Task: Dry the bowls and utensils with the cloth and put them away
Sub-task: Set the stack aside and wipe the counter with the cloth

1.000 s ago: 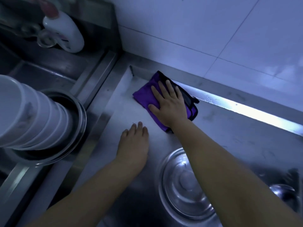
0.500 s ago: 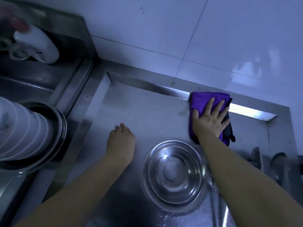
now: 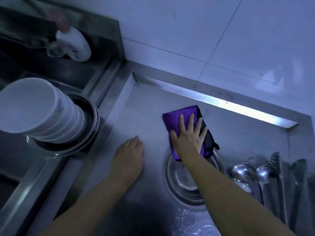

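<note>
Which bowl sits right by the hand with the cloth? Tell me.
The steel bowl lying alone on the counter, just below the right hand pressing the purple cloth. The stacked white bowls sit far left.

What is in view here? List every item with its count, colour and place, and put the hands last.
cloth: one, purple with a dark part, flat on the steel counter, under the right hand.
steel bowl: one, silver, on the counter below the cloth, partly hidden by the right forearm.
white bowls: a nested stack, count unclear, tilted in a metal basin at left.
ladles and utensils: several, silver, lying at the counter's right.
bottle: one, white with a pink cap, upper left, blurred.
wall tiles: white, behind the counter.
left hand: flat on the counter, holding nothing.
right hand: fingers spread, pressing the cloth.
</note>
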Demonstrator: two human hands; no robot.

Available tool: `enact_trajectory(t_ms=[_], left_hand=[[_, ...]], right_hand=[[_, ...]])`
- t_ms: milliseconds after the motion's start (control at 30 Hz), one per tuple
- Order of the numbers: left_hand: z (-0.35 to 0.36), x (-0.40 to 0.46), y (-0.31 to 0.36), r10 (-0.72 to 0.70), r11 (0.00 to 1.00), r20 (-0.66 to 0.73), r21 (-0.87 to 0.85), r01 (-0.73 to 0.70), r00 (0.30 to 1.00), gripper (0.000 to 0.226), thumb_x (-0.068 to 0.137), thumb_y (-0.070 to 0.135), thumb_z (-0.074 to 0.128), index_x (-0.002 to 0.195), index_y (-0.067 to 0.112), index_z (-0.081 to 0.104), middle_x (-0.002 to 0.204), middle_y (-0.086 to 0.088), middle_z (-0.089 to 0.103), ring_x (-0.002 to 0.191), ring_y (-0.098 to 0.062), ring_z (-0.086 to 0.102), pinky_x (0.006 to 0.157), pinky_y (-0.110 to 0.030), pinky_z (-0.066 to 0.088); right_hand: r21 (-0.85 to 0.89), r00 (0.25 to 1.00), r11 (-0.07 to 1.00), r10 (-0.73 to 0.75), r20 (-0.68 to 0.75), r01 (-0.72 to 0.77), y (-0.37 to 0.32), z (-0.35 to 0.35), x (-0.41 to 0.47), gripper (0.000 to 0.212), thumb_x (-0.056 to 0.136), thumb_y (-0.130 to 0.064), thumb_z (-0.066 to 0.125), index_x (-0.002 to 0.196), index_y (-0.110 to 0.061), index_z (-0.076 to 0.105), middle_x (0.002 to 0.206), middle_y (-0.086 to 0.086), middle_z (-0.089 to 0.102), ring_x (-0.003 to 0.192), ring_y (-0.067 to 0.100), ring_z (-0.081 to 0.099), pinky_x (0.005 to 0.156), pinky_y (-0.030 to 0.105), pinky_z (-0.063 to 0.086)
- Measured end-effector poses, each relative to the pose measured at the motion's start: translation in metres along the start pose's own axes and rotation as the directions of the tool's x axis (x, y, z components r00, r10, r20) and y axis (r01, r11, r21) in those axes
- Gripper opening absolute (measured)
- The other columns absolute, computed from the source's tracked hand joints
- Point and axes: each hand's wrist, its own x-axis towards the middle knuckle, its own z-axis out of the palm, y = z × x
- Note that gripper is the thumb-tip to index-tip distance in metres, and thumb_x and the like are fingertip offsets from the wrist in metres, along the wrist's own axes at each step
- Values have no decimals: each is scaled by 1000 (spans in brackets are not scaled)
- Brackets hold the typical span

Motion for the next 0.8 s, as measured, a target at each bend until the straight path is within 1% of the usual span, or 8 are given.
enact_trajectory(t_ms=[67, 167, 300, 433, 533, 633, 700, 800], left_hand=[[-7, -22, -6, 9, 999, -67, -40, -11, 998, 53, 69, 17, 78, 117, 2, 64, 124, -14, 63, 111, -28, 62, 92, -36, 50], [-18, -50, -18, 21, 997, -143, -65, -31, 989, 46, 51, 13, 90, 92, 3, 73, 93, -12, 73, 81, -27, 71, 70, -36, 57], [-29, -86, -42, -10, 992, -214, -127, -17, 977, 38, 55, 13, 88, 89, 9, 71, 85, -3, 72, 74, -21, 68, 67, -28, 55], [-39, -119, -75, -130, 966, -246, -251, 67, 961, 29, 67, 8, 82, 95, 8, 71, 90, -6, 72, 80, -27, 68, 70, -35, 55], [-48, -135, -106, -203, 946, -295, -305, 109, 934, 21, 80, 13, 70, 100, 7, 72, 93, -8, 72, 85, -30, 68, 76, -36, 53], [-62, -139, -142, -354, 880, -293, -425, 211, 888, 19, 86, 17, 65, 105, 17, 68, 98, 0, 69, 92, -25, 63, 76, -34, 47], [-72, -136, -167, -464, 818, -311, -509, 267, 829, 17, 90, 23, 59, 106, 22, 65, 100, 3, 65, 91, -21, 61, 75, -31, 43], [-84, -117, -201, -577, 728, -291, -608, 318, 763, 27, 91, 25, 56, 117, 18, 59, 109, -2, 62, 93, -22, 59, 79, -34, 44]], right_hand=[[4, 990, 990, -143, 16, 143, -21, 4, -18, 71, 91, -61, 21, 150, -34, -6, 160, 7, -10, 144, 35, -15, 110, 53, -17], [41, 951, 952, -306, 47, 305, -45, 10, -47, 72, 88, -60, 24, 151, -35, 0, 160, 6, -6, 144, 34, -16, 107, 49, -24], [15, 906, 909, -417, 67, 417, -59, 16, -84, 72, 86, -62, 18, 151, -34, 4, 160, 8, 4, 145, 37, -9, 108, 49, -22], [-32, 890, 897, -432, 146, 441, -60, 11, -105, 72, 90, -64, 22, 150, -34, -2, 160, 7, -2, 145, 36, -12, 113, 52, -12], [-37, 924, 929, -360, 127, 367, -76, -8, -112, 67, 92, -62, 27, 151, -31, 16, 160, 7, 11, 146, 34, 2, 114, 53, -1], [192, 969, 950, -241, -46, 246, -110, -35, -115, 52, 94, -50, 44, 138, -22, 46, 145, 5, 44, 135, 28, 32, 110, 45, 20], [435, 967, 866, -193, -164, 247, -137, -52, -115, 39, 93, -36, 54, 127, -17, 57, 129, 3, 58, 121, 24, 46, 101, 40, 32], [682, 983, 709, -149, -104, 179, -178, -77, -112, 35, 94, -35, 51, 125, -22, 57, 112, -6, 61, 99, 12, 56, 88, 32, 42]])
